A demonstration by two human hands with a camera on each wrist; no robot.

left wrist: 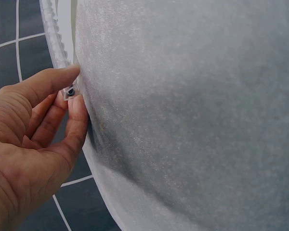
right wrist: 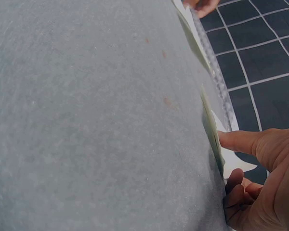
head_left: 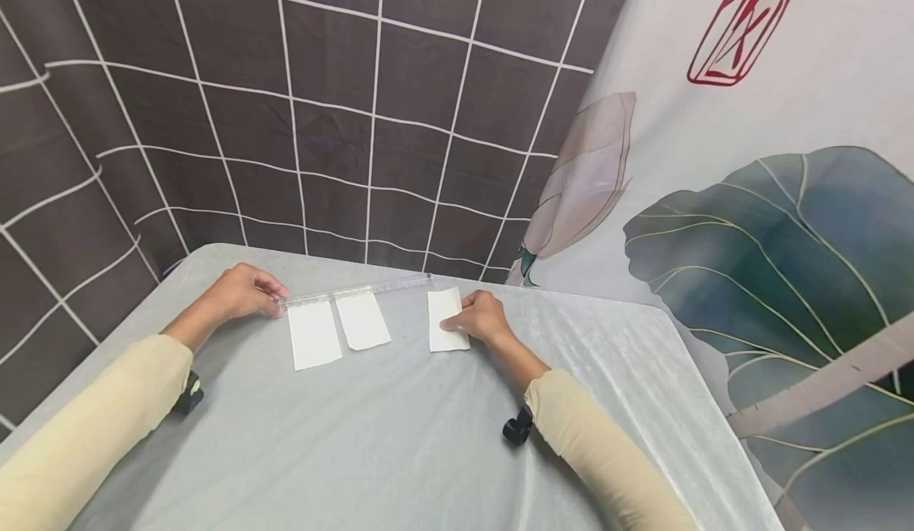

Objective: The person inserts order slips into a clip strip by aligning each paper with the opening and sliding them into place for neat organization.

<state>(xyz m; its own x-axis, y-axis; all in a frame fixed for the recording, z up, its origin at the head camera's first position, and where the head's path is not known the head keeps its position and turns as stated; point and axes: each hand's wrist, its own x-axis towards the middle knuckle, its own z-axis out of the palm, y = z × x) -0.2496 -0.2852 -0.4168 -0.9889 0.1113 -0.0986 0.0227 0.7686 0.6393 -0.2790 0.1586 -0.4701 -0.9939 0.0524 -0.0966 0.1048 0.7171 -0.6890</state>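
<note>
A long clear plastic strip (head_left: 400, 282) lies near the back of the table; its notched edge (left wrist: 57, 31) shows in the left wrist view. My left hand (head_left: 243, 291) pinches the strip's left end between thumb and fingers. Along the strip are two white paper pieces, one at the left (head_left: 314, 339) and one beside it (head_left: 364, 323), their top edges at the strip. My right hand (head_left: 485, 317) pinches a third white paper piece (head_left: 444, 339) by its right side, thumb on its face. That piece stands apart from the other two, near the strip's right end.
A pale grey cloth covers the table (head_left: 357, 452). Behind it hangs a dark curtain with white grid lines (head_left: 328, 142). On the right is a white curtain with a large leaf print (head_left: 771, 261). A black device (head_left: 517, 426) sits at my right wrist.
</note>
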